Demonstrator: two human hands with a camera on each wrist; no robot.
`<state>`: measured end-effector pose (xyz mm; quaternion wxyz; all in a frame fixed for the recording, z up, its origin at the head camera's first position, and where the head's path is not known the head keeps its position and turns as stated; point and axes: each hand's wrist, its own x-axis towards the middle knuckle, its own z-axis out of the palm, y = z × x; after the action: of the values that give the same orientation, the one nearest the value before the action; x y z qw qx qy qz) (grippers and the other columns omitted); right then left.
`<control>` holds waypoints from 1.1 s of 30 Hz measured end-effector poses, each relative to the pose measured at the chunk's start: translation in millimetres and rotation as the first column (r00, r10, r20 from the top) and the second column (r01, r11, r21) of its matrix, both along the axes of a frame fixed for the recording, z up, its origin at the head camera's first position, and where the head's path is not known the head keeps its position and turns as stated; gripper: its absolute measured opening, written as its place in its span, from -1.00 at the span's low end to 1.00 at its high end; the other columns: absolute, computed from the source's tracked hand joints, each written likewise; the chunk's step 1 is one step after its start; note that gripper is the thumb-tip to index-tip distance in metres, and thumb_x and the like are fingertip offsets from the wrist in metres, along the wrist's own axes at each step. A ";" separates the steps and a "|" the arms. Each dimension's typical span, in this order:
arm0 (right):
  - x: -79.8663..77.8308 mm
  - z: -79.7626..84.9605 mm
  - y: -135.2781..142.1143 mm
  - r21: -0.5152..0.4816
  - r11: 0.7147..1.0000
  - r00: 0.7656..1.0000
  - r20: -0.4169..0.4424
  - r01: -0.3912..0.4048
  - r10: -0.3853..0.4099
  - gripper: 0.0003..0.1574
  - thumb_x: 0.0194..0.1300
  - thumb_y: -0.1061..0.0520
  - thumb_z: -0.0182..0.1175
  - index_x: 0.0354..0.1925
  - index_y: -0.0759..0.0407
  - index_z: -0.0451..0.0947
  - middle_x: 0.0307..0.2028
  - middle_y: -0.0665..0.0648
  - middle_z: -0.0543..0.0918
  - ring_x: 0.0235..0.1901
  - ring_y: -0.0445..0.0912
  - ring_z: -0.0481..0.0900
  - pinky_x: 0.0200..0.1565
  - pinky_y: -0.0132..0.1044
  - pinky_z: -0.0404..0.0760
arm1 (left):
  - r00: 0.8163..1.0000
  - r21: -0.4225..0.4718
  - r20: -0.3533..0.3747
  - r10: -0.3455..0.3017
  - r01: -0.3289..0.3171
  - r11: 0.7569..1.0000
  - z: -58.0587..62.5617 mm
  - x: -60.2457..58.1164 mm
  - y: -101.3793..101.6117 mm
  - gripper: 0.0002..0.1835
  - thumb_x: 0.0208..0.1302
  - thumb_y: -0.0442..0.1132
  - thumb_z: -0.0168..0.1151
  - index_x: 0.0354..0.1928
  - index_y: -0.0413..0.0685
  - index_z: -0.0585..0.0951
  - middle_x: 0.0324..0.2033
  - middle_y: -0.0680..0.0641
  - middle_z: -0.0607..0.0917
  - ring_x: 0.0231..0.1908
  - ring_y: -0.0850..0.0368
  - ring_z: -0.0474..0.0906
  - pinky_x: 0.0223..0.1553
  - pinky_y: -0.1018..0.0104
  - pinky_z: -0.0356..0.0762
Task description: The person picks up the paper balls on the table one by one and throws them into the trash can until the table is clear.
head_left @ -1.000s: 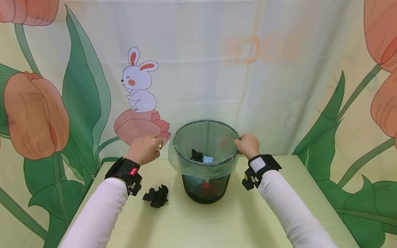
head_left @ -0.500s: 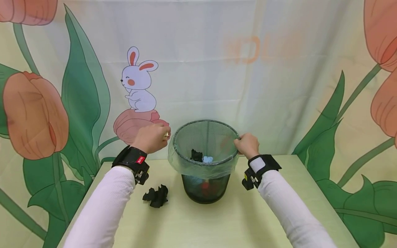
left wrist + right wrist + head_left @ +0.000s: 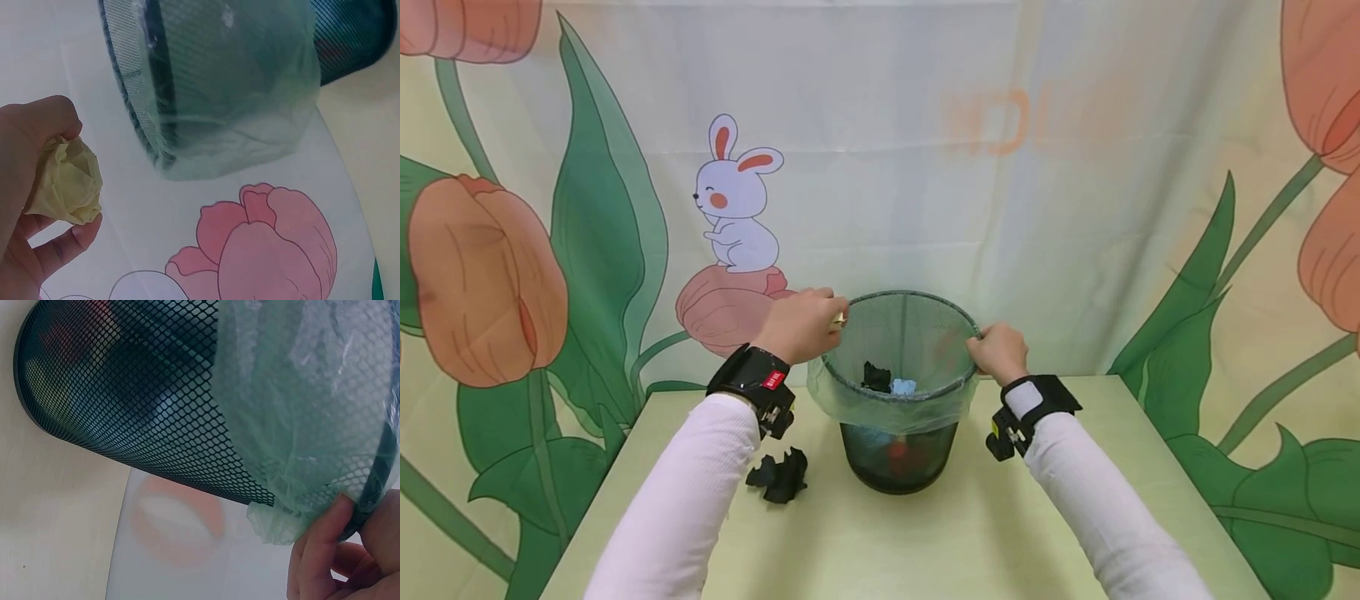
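Observation:
A black mesh wastebasket [image 3: 901, 458] stands upright on the table, with a translucent green bag [image 3: 269, 425] lining it and folded over its rim. My left hand [image 3: 805, 323] pinches a crumpled ball of pale yellow paper [image 3: 70, 181] between thumb and fingers. In the head view this hand overlaps the rim's left side; the left wrist view shows a gap between ball and rim. On the right side, my right hand [image 3: 1000, 352] grips the rim and the bag's edge. Inside the basket lie a crumpled black piece [image 3: 876, 377] and a light blue piece [image 3: 903, 387].
A crumpled black paper ball [image 3: 784, 475] lies on the pale table [image 3: 910, 550], left of the basket. Behind the table hangs a curtain [image 3: 880, 167] printed with tulips and a rabbit. Something red [image 3: 897, 452] shows through the mesh low in the basket.
My left hand has moved right and slightly up with the yellow paper ball, from left of the basket to its rim. The right hand and the basket have stayed in place.

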<state>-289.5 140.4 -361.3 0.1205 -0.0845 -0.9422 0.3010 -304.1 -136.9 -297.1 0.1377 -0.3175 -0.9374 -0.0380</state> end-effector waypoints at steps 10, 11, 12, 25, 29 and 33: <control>0.2 -1.6 0.4 -0.017 1.000 1.000 0.004 0.003 -0.002 -0.45 0.09 0.21 0.03 -0.93 0.01 0.12 -0.92 -0.07 0.36 -0.84 -0.22 0.43 -0.73 -0.42 0.25 | 0.996 0.017 -0.041 -0.074 0.075 0.997 2.3 3.7 23.1 -0.84 0.10 -0.33 0.16 -0.26 0.03 0.59 -0.36 -0.04 0.56 -0.33 0.02 0.52 -0.47 0.21 0.54; 0.3 -1.7 0.4 -0.018 1.000 1.000 0.003 0.003 -0.003 -0.45 0.09 0.21 0.03 -0.93 0.01 0.12 -0.92 -0.07 0.36 -0.84 -0.22 0.43 -0.73 -0.42 0.26 | 0.996 0.015 -0.039 -0.079 0.079 0.997 2.6 4.3 25.3 -0.85 0.11 -0.32 0.17 -0.26 0.04 0.58 -0.36 -0.04 0.55 -0.32 0.02 0.51 -0.46 0.21 0.54; 0.5 -1.6 0.4 -0.018 1.000 1.000 0.003 0.003 -0.003 -0.45 0.09 0.21 0.03 -0.93 0.01 0.12 -0.92 -0.07 0.36 -0.84 -0.22 0.44 -0.73 -0.42 0.26 | 0.996 0.014 -0.035 -0.079 0.080 0.997 2.9 5.0 27.4 -0.85 0.11 -0.32 0.17 -0.25 0.04 0.58 -0.35 -0.04 0.55 -0.32 0.02 0.51 -0.46 0.20 0.54; 0.0 -1.5 0.5 -0.003 1.000 1.000 0.002 -0.008 0.008 -0.45 0.10 0.22 0.02 -0.92 0.01 0.10 -0.92 -0.06 0.29 -0.84 -0.22 0.39 -0.75 -0.43 0.20 | 0.993 -0.044 -0.017 -0.114 0.113 0.993 2.2 10.7 53.5 -0.78 0.08 -0.27 0.21 -0.19 0.10 0.57 -0.30 0.01 0.54 -0.28 0.09 0.51 -0.48 0.27 0.52; 0.1 -0.8 0.1 -0.003 1.000 1.000 0.002 -0.005 0.005 -0.45 0.10 0.22 0.02 -0.92 0.01 0.10 -0.92 -0.06 0.29 -0.85 -0.22 0.39 -0.75 -0.44 0.21 | 0.991 -0.047 -0.005 -0.136 0.136 0.990 -0.9 12.6 58.9 -0.76 0.08 -0.23 0.23 -0.16 0.13 0.56 -0.28 0.02 0.53 -0.24 0.09 0.50 -0.45 0.23 0.55; 0.2 0.2 -0.3 0.000 1.000 1.000 0.004 -0.006 0.006 -0.44 0.11 0.21 0.02 -0.92 0.01 0.11 -0.93 -0.07 0.29 -0.85 -0.23 0.40 -0.74 -0.44 0.22 | 0.990 -0.061 0.001 -0.143 0.143 0.988 -4.8 13.4 61.7 -0.72 0.08 -0.16 0.25 -0.12 0.14 0.54 -0.26 0.03 0.52 -0.23 0.12 0.50 -0.40 0.22 0.57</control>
<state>-289.3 140.0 -361.2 0.1178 -0.0824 -0.9426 0.3013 -290.7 -75.2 -301.9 0.1265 -0.3880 -0.9127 -0.0189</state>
